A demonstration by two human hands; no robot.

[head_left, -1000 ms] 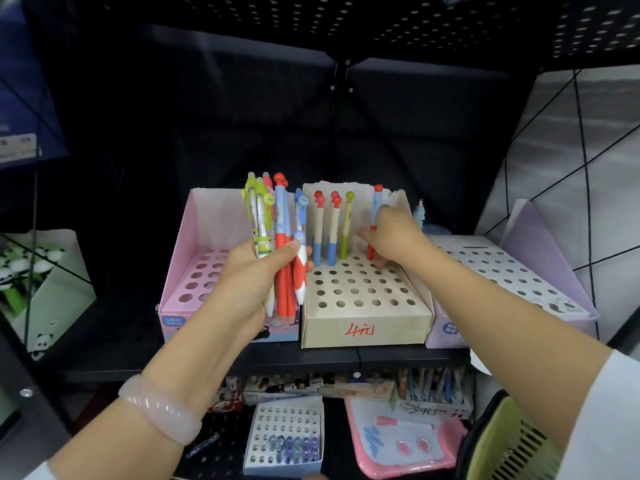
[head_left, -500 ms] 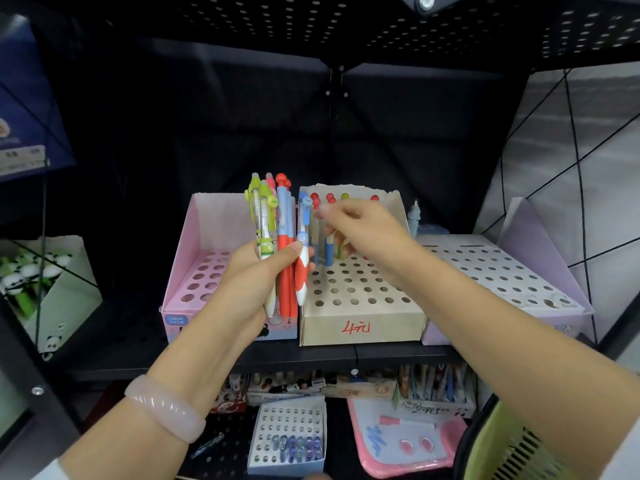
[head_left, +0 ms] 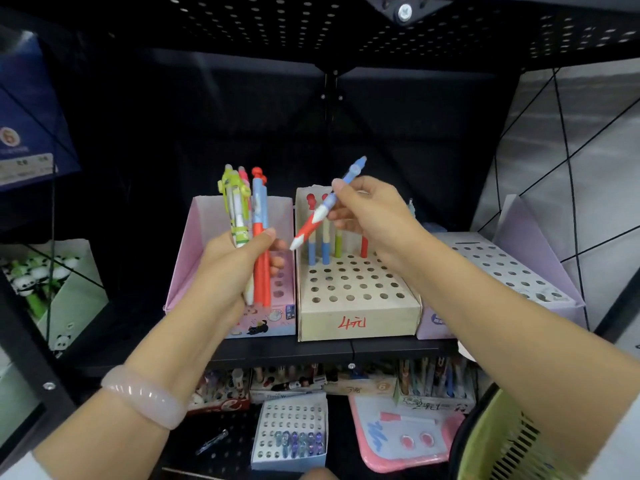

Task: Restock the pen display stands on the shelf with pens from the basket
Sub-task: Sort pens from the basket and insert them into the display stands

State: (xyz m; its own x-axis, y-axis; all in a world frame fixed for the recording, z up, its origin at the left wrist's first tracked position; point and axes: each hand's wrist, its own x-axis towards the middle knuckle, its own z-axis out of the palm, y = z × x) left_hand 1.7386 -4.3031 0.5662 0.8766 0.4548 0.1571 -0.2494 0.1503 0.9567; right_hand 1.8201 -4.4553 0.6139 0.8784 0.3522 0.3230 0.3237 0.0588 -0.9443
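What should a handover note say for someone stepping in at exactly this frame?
Left hand: grips a bunch of pens, held upright in front of the pink stand.
Right hand: pinches a single blue, white and red pen, tilted, tip down-left, above the cardboard stand.
Done: a few pens stand in the cardboard stand's back row.
Left: most of its holes are open; the pink stand and the lilac stand show open holes. Green basket at lower right; its contents cannot be seen.
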